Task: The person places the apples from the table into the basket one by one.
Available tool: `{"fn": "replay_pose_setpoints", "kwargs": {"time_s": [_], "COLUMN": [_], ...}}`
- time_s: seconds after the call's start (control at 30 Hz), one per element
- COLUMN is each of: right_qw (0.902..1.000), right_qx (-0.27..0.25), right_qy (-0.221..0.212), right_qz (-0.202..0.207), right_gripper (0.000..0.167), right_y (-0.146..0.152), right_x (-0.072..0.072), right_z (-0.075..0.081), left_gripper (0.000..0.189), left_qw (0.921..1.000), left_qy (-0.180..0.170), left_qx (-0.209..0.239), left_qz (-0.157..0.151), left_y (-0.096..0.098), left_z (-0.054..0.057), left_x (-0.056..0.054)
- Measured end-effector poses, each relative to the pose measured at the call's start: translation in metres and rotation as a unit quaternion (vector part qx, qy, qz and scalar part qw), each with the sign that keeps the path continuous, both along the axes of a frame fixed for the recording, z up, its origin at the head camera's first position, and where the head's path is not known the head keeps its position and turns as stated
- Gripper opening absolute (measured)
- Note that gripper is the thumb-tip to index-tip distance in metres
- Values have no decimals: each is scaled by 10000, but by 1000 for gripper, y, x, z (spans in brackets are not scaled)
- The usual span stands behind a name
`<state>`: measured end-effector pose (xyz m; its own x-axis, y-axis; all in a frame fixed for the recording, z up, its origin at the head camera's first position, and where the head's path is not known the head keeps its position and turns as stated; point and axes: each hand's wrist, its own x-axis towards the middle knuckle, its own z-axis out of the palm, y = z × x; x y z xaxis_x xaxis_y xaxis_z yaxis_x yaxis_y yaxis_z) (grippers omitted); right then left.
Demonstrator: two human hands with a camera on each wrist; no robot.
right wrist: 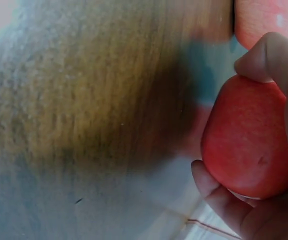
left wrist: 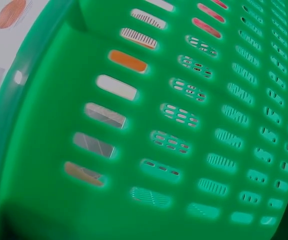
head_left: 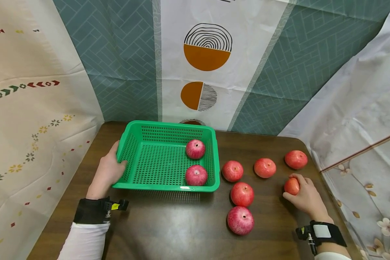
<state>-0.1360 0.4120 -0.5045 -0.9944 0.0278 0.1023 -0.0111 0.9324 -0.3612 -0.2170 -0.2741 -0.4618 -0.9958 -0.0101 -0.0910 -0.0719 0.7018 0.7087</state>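
My left hand (head_left: pixel 110 166) grips the left rim of a green plastic basket (head_left: pixel 169 187), with the thumb over the inner side. Seen from the left wrist, the basket's slotted wall (left wrist: pixel 149 90) fills the picture. Two dark red apples, one farther back (head_left: pixel 195 149) and one nearer (head_left: pixel 196 175), sit in the basket's right end. Over at the right of the table, my right hand (head_left: pixel 307 196) holds a red apple (right wrist: pixel 249 142) between thumb and fingers. Just beyond that hand lies another red apple (head_left: pixel 296 159).
Between basket and right hand, more apples lie on the brown wooden table (head_left: pixel 182 224): two toward the back (head_left: pixel 232 171), (head_left: pixel 264 168), a red one (head_left: pixel 242 194) and a striped dark red one (head_left: pixel 240 220) nearer me. Patterned cloth (head_left: pixel 126 72) hangs behind and along both sides.
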Motion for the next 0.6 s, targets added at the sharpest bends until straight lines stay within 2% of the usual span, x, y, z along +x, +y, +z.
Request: {"fn": "replay_pose_setpoints", "kwargs": {"time_s": [0.3,0.6], "right_qw": [9997,9953], "right_qx": [88,-59], "right_qy": [195,927], "right_qz": [-89,-287], "right_gripper": [71,68], "right_y": [0,-4], "right_x": [-2,-1], "right_z": [4,19], "left_gripper": [83,83], "left_qw": [10000,10000], "left_qy": [33,-30], "left_qx": [-28,24], "left_qz": [21,33], "left_y": [-1,1], "left_z": [-1,-1], "left_x": [0,1]}}
